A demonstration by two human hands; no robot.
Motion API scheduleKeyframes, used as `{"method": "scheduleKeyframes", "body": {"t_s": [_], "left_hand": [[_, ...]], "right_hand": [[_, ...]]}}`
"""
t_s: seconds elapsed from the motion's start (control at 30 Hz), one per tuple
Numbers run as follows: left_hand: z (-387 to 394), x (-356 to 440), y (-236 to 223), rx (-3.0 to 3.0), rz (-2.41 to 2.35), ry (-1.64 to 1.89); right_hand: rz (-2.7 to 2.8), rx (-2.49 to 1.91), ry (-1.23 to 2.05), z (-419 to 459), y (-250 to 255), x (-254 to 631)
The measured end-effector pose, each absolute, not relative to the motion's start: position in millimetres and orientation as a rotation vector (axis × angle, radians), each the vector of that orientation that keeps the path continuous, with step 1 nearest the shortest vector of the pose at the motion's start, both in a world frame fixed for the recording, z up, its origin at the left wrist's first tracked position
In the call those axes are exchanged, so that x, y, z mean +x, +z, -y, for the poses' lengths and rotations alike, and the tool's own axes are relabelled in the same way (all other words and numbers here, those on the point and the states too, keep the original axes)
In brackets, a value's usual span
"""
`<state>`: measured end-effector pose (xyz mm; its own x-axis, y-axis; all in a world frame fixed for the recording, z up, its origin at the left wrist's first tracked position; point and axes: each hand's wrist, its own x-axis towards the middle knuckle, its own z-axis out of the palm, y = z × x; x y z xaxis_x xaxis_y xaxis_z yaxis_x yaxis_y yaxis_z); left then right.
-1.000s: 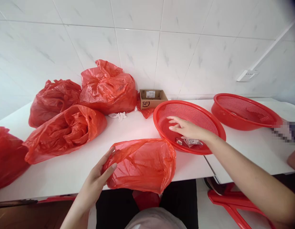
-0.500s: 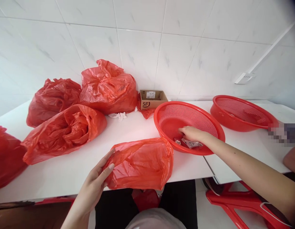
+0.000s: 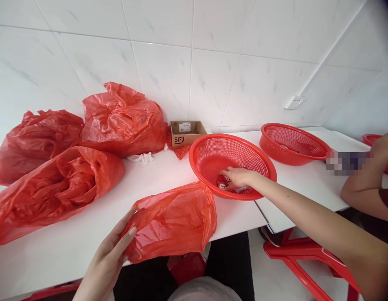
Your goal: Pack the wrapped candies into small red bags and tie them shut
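Observation:
My left hand (image 3: 110, 246) is closed on the near left edge of a red plastic bag (image 3: 175, 225), thumb on top and fingers beneath. The bag lies at the table's front edge with its mouth held apart. Over in a red perforated basket (image 3: 196, 156), my right hand (image 3: 239, 177) curls thumb and fingers around a small red-and-white packet (image 3: 222, 184). Another clear-wrapped packet (image 3: 242, 189) lies under that hand, partly hidden by it.
Several filled red bags (image 3: 124, 125) crowd the left of the table. By the wall stand a small cardboard box (image 3: 189, 136) and crumpled white tissue (image 3: 142, 158). A second red basket (image 3: 277, 148) is at the right, near another person's arm (image 3: 366, 171). Below is a red stool (image 3: 300, 255).
My view has turned right, showing more of the other person. In the basket, my right hand has moved onto the red-and-white packet. My left hand keeps hold of the bag.

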<state>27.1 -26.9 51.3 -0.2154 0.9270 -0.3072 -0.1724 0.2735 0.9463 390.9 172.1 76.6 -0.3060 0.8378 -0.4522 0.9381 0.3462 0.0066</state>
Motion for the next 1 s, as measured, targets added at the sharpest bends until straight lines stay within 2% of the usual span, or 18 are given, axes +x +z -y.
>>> {"method": "scheduleKeyframes", "body": {"t_s": [0.2,0.37,0.43,0.5,0.57,0.6,0.67,0.8,0.9,1.0], "left_hand": [[27,33,56,0.803,-1.435,1.213],[30,30,55,0.768,-1.424,1.216],[30,33,58,0.742,-1.422,1.224],[29,39,62,0.737,-1.426,1.24],[26,48,67,0.737,-1.418,1.266],[25,52,69,0.73,-1.404,1.273],[23,60,72,0.704,-1.369,1.275],[25,65,73,0.728,-1.36,1.277],[29,59,70,0.773,-1.392,1.278],[31,53,66,0.771,-1.402,1.274]], "right_hand": [[-2.403,1.513,-0.431,-172,73,384],[-2.576,1.647,-0.508,-172,100,386],[-2.699,1.752,-0.743,-159,116,377],[-2.8,1.753,-1.255,-137,127,358],[-2.758,1.526,-1.702,-110,128,330],[-2.71,1.365,-1.779,-97,124,315],[-2.75,1.199,-1.631,-78,109,288],[-2.792,1.307,-1.041,-65,80,262],[-2.828,1.333,-1.041,-68,89,272],[-2.978,1.405,-1.13,-84,121,301]]}}
